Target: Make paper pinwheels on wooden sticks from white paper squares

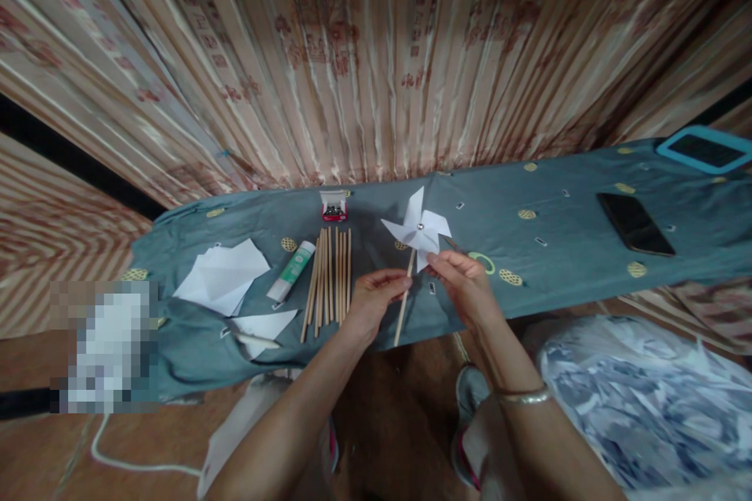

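A white paper pinwheel [428,236] with a small silver pin at its centre is mounted on a thin wooden stick [402,318]. My left hand [376,299] is closed round the stick just below the blades. With thumb and fingers my right hand [464,280] pinches the lower blade of the pinwheel. Left of my hands lies a row of several loose wooden sticks [327,274]. Behind them stands a small open red-and-white box [334,207] of dark metal pins. Partly hidden behind my right hand are scissors [482,261] with a light green handle.
On the cloth-covered table [564,211] lie a glue stick [292,270], white paper sheets [220,278], a folded paper piece [264,326] with a pen-like tool, a black phone [634,224] and a blue-framed tablet [705,149]. A bag of paper scraps [646,399] sits below, right.
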